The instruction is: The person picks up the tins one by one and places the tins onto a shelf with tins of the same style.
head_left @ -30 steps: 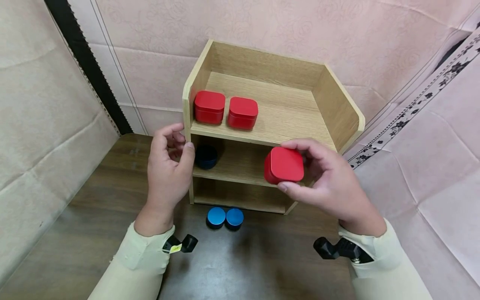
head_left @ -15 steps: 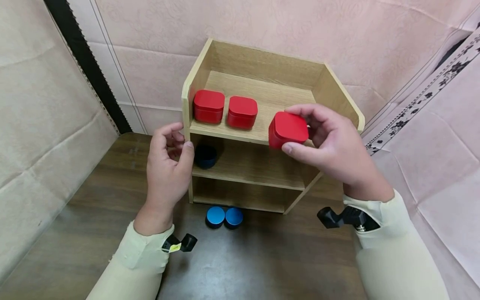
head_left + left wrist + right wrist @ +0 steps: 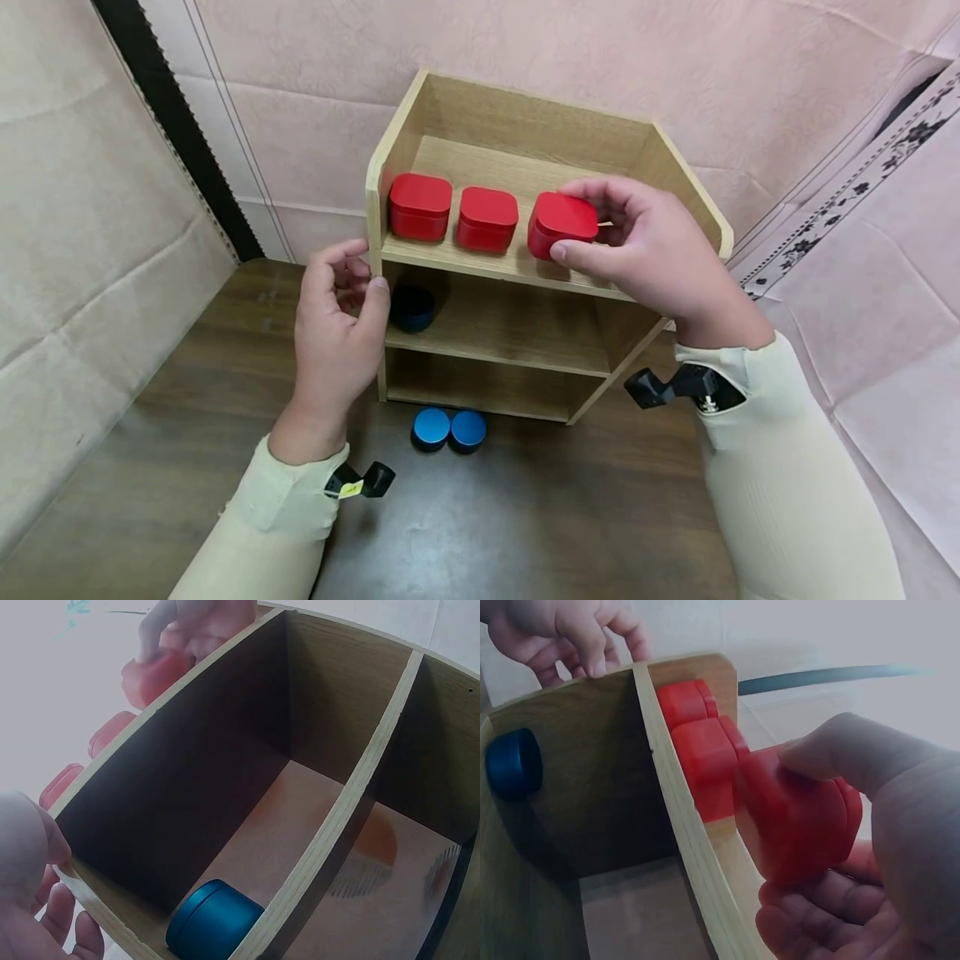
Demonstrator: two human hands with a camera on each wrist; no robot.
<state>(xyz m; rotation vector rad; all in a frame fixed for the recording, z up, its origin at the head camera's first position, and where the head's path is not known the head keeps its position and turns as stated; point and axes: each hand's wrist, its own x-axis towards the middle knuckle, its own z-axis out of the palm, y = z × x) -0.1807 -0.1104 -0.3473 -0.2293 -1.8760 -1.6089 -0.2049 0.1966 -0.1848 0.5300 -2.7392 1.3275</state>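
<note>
A red square tin with rounded corners (image 3: 562,218) is pinched between the thumb and fingers of my right hand (image 3: 652,250), close over the top shelf's front. To its left, two matching red tins (image 3: 420,207) stand in a row on that shelf. At the left side panel of the small wooden shelf unit (image 3: 495,265), my left hand (image 3: 337,333) grips the front edge, thumb on the edge and fingers along the outside. On the middle level, a round blue tin (image 3: 214,922) stands near the left wall.
Two round blue tins (image 3: 450,429) sit side by side on the brown wooden table (image 3: 555,508), in front of the unit. Raised side and back panels (image 3: 532,104) border the top shelf. Pale patterned cloth (image 3: 525,42) hangs behind and at both sides.
My right hand has lifted the red tin from in front of the middle level up to the top shelf, beside the other two. My left hand stays at the side panel.
</note>
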